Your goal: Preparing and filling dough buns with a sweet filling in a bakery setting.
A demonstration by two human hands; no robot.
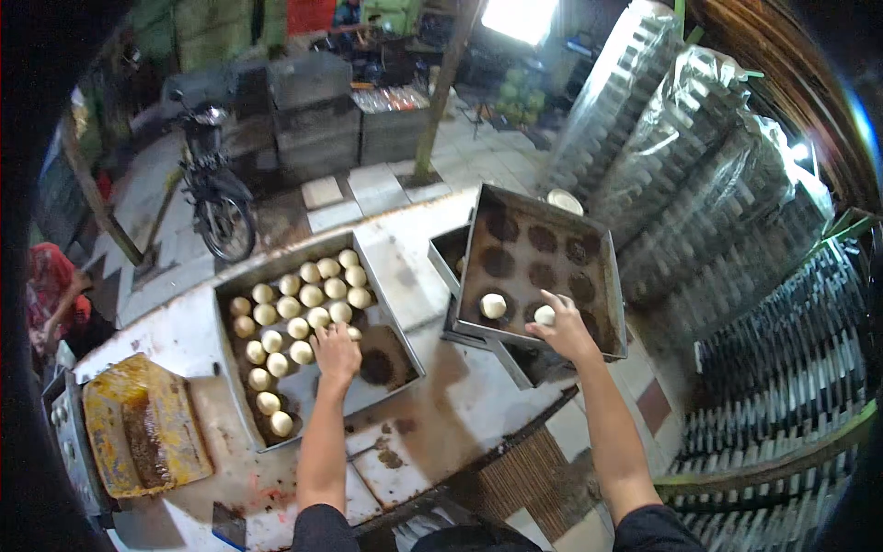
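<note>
Many pale, round dough balls (311, 295) sit in a wide metal tray (317, 247) on the left. My left hand (337, 355) reaches into this tray, fingers bent down at a dough ball (353, 333) partly hidden by them. To the right, a square metal tray (478, 248) with dark round patches on its bottom rests tilted on other trays. One dough ball (494, 305) lies at its near left corner. Beside it, my right hand (567, 333) has thumb and fingers around another dough ball (544, 316) at the tray bottom.
A yellow, stained tub (189, 419) stands on the left of the worktable (386, 451). Tall stacks of trays (662, 156), partly plastic-wrapped, rise at the right. Beyond the table are a motorcycle (216, 184) and a wooden post (440, 101). A person in red (51, 285) is at far left.
</note>
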